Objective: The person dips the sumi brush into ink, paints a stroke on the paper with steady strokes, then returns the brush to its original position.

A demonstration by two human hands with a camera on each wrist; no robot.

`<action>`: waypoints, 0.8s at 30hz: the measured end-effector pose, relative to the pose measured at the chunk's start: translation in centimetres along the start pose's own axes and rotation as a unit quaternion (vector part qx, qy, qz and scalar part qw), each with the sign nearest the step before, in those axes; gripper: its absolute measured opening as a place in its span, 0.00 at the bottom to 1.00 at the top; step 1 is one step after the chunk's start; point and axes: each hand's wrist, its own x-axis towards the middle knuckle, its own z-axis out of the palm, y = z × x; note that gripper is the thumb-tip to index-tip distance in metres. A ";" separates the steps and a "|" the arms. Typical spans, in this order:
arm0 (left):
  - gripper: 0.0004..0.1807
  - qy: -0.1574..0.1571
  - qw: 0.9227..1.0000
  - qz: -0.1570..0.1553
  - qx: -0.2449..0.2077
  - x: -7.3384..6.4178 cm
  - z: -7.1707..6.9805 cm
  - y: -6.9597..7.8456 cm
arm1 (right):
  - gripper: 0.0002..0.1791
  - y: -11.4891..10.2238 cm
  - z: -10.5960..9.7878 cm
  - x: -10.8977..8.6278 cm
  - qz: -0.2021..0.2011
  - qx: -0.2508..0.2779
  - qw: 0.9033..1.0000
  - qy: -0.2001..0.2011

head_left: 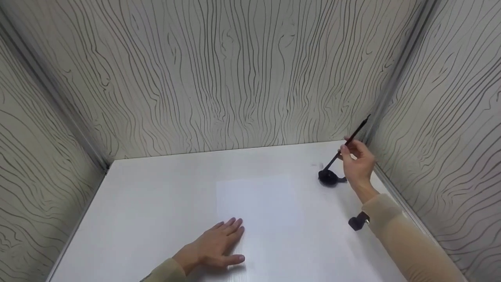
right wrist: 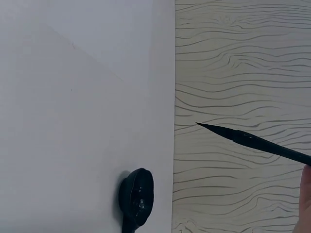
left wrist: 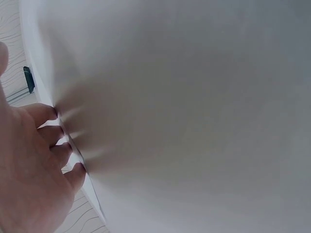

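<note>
My right hand (head_left: 358,164) pinches the dark handle of an ink brush (right wrist: 252,140) between thumb and fingers. The bristles come to a fine point, angled downward. In the head view, the brush's lower end overlaps a small black ink dish (head_left: 328,178) with a short handle; the right wrist view shows the tip apart from that dish. Dark, glossy ink shows inside the bowl. My left hand (head_left: 213,244) lies palm down, its fingertips at the lower left corner of a white sheet of paper (head_left: 258,201). Those fingers are nearly straight and hold nothing.
The white table (head_left: 156,192) carries the paper near its middle and the dish at the right. Wood-grain patterned panels (head_left: 235,78) rise behind and on both sides. A dark mount (head_left: 357,222) projects from the right sleeve over the table.
</note>
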 end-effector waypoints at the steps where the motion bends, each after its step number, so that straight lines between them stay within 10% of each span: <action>1: 0.55 -0.001 1.000 -0.001 0.000 0.0 0.0 -0.1 | 0.13 0.0 0.4 -0.1 -0.002 0.000 1.000 -0.004; 24: 0.56 0.003 1.000 -0.003 0.003 0.1 0.1 -0.2 | 0.17 -0.9 8.6 -3.7 -0.013 0.044 0.993 -0.107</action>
